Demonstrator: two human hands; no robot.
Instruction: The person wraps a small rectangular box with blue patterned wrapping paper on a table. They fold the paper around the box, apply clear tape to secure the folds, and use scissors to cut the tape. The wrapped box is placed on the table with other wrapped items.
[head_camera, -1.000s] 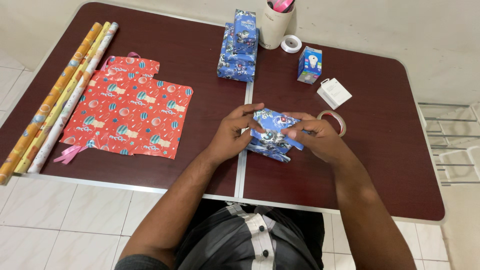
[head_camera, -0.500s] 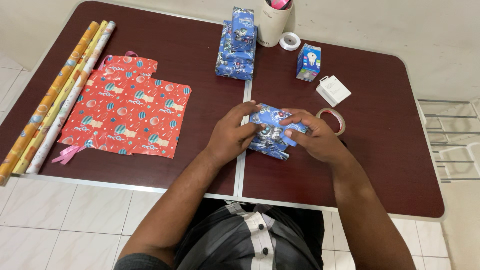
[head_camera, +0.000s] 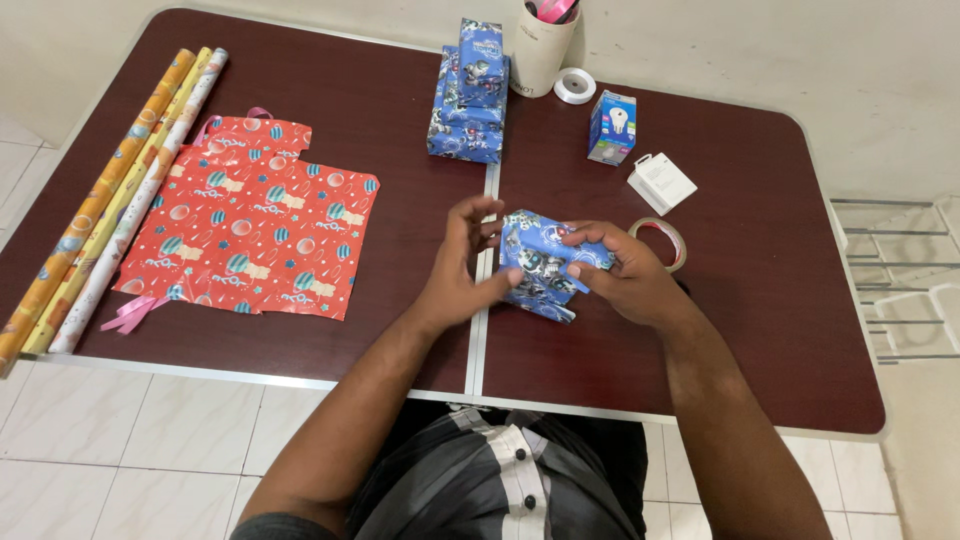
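The half-wrapped box (head_camera: 538, 262) sits mid-table, paper sheet (head_camera: 245, 217) left, tape roll (head_camera: 663, 242) right, wrapped boxes (head_camera: 468, 95) behind.

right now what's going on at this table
A person is wrapping a small box in blue patterned paper at the middle of a dark red table. The right hand presses the paper down on top, while the left hand is at the box's left end with its fingers spread. A tape roll lies just right of the hands, and a red sheet lies flat to the left.
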